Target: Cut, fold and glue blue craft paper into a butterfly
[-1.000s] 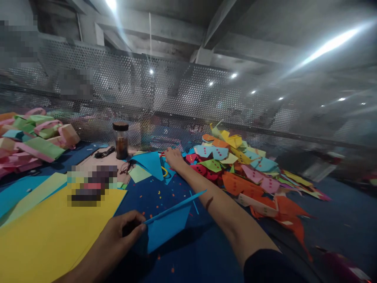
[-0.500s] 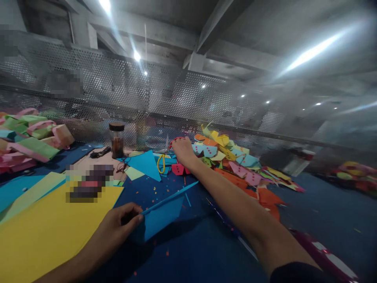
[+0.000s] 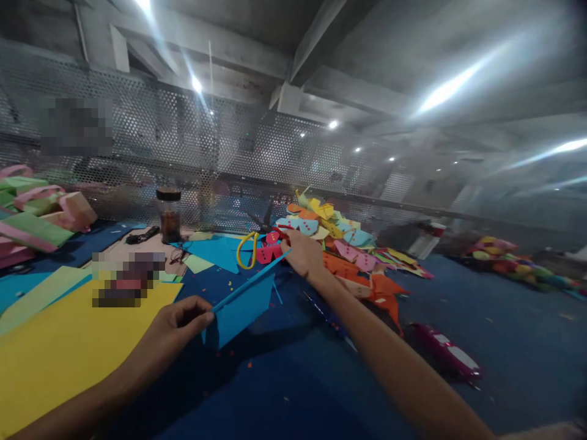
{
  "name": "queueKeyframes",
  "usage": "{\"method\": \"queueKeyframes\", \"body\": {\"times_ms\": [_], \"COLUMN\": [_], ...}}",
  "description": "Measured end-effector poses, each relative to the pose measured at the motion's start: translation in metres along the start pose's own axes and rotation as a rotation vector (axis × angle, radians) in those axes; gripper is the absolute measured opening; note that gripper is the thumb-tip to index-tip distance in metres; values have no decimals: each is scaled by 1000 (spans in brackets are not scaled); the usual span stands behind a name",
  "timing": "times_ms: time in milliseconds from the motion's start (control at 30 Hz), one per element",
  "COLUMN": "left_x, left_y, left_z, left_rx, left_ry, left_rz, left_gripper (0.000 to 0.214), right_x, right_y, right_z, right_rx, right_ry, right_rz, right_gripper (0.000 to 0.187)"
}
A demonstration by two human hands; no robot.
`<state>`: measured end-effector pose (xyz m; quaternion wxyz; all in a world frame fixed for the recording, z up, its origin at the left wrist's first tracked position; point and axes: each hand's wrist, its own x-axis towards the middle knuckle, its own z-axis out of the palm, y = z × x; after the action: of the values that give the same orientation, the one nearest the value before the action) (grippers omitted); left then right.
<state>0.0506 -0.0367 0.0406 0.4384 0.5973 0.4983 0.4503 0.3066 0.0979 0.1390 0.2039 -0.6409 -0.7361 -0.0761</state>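
Observation:
My left hand [image 3: 183, 321] pinches the left end of a folded blue sheet of paper [image 3: 243, 305], which it holds tilted above the dark blue tabletop. My right hand [image 3: 300, 250] is closed on the red handle of a pair of scissors [image 3: 266, 221]. The scissors' dark blades stand apart and point away from me. The far corner of the blue paper reaches close to my right fingers; whether they touch, I cannot tell. A yellow loop [image 3: 247, 250] lies just left of the scissors, beside red dotted paper cut-outs [image 3: 266, 252].
Behind my right hand is a heap of colourful paper cut-outs [image 3: 346, 229]. A yellow sheet [image 3: 87, 342] lies at left, a lidded jar [image 3: 169, 217] farther back. A purple pouch-like object [image 3: 447, 353] lies at right, a pen [image 3: 328, 315] under my right forearm. A perforated metal screen [image 3: 238, 146] stands behind.
My right hand has drawn back from the paper heap toward the blue paper, bringing the scissors with it. My left hand still holds the blue paper. The view has turned slightly right.

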Motion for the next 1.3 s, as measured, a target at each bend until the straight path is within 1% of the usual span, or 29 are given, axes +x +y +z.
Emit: {"method": "queueKeyframes", "body": {"times_ms": [133,233,267,333,467,567,633,700,800,833,900,1033,1133,1233,1300], "left_x": [-3,-4,-4,-4,-1,1,2,3,6,6,7,8,9,9,9], "left_y": [-2,0,0,0,-2,-4,-4,-3,-3,-4,-5,-5,-2,-2,-3], "left_z": [1,2,2,2,-2,-4,-6,-6,-7,-8,-9,-10,-10,-9,-9], "left_rx": [-46,0,21,33,-44,-60,-50,-41,-38,-36,-27,7,58,72,69], "left_ry": [-57,-51,-34,-16,18,104,152,157,157,164,179,191,223,210,209], "left_rz": [50,17,6,-15,-90,-132,-150,-168,-175,-175,-183,-184,-182,-182,-190], "left_gripper": [35,33,34,36,42,44,46,47,48,48,47,44,43,43,44], "right_x": [-28,-48,-54,-66,-85,-96,-102,-106,-108,-108,-108,-111,-116,-119,-120], "right_y": [5,7,7,8,13,19,22,25,26,26,26,22,18,15,14], "right_z": [23,42,46,50,43,33,28,25,24,24,24,21,19,19,21], "right_rx": [298,574,669,856,1175,1353,1441,1521,1708,1741,1742,1705,1703,1705,1747], "right_ry": [-84,-177,-202,-236,-273,-291,-298,-318,-380,-411,-458,-430,-483,-487,-475], "right_rz": [60,97,107,128,171,180,182,202,290,299,280,204,183,176,213], "right_gripper": [37,26,28,38,51,53,53,49,39,36,35,43,51,55,52]}}
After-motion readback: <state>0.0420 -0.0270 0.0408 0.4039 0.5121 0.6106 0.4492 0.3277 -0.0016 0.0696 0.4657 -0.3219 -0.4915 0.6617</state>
